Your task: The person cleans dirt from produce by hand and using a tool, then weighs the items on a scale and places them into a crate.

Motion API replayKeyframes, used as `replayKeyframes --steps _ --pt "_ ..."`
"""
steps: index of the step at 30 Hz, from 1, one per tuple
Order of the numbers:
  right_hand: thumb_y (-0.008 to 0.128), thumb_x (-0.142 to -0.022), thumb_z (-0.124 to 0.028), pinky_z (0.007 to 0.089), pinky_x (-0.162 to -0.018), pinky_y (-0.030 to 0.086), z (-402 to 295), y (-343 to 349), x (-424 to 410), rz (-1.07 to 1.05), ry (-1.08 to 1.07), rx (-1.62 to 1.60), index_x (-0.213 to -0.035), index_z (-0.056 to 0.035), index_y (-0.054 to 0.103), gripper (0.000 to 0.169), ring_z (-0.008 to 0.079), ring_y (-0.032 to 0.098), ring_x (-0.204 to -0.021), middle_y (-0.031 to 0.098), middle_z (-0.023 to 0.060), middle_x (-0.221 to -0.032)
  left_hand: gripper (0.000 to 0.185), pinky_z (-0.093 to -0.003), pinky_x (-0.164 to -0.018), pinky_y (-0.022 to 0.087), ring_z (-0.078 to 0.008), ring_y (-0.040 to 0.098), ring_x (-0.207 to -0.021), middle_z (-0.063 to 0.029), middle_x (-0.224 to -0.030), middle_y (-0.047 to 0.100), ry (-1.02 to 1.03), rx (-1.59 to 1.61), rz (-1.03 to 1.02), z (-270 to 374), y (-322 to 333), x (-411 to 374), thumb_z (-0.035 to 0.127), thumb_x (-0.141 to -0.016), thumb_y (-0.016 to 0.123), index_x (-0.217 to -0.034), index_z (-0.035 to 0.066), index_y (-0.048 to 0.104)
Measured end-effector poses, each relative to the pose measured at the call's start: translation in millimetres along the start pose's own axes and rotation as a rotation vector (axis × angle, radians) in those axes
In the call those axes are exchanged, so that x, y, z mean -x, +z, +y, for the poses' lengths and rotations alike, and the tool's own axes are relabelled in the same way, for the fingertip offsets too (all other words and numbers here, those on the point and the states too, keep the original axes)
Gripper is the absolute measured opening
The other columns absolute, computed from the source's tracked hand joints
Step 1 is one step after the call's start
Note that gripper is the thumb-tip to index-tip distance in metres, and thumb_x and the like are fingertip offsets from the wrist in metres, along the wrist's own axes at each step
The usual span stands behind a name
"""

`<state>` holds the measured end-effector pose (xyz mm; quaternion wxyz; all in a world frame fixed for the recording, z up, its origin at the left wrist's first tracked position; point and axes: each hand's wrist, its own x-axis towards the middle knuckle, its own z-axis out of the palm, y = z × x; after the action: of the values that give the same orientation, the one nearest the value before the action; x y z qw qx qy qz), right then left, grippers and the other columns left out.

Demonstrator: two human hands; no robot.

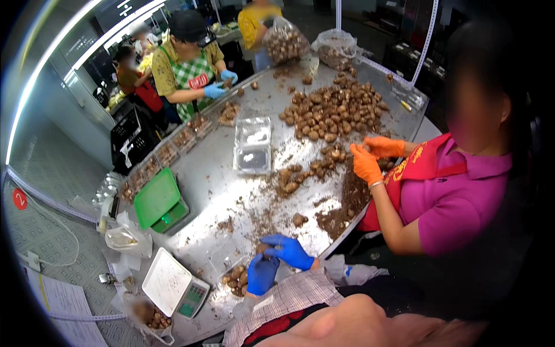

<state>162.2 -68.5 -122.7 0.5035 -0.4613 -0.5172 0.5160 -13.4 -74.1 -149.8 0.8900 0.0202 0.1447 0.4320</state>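
Observation:
My left hand (262, 275) and my right hand (291, 252), both in blue gloves, meet over the near edge of the metal table. They hold a small brown taro corm (262, 248) between them, partly hidden by the fingers. Just beside my left hand, a clear plastic clamshell (225, 256) lies open with several taro corms (236, 277) in it. A lone clump of taro (299, 219) rests on the table beyond my right hand.
A white digital scale (167, 277) and a green scale (158, 199) stand at left. Filled clamshells (167, 154) line the far-left edge. Beyond lie an open clamshell (252, 145) and a large taro heap (334, 108). A co-worker's orange gloves (368, 162) work at right, another's blue gloves (217, 90) opposite.

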Motion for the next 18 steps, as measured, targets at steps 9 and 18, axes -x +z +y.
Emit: replayKeyframes --steps 9,18 --pt "0.068 -0.088 -0.012 0.0345 -0.09 0.051 -7 7 -11 0.141 -0.099 -0.03 -0.097 -0.0025 0.075 0.014 0.0228 0.064 -0.103 0.069 0.0117 -0.114 0.028 -0.0363 -0.101 0.04 -0.0174 0.053 -0.114 -0.0022 -0.126 0.059 0.031 -0.184 -0.064 -7 21 -5 0.028 -0.101 0.056 -0.124 0.012 0.057" --pt "0.063 -0.094 -0.006 0.0295 -0.085 0.054 17 -25 -16 0.237 0.005 -0.34 -0.103 0.003 0.07 0.014 0.0171 0.066 -0.096 0.063 0.0105 -0.116 0.062 -0.0372 -0.102 0.038 -0.0218 0.051 -0.111 -0.008 -0.127 0.057 -0.007 -0.45 0.145 -13 41 5 0.021 -0.093 0.06 -0.149 0.01 0.038"
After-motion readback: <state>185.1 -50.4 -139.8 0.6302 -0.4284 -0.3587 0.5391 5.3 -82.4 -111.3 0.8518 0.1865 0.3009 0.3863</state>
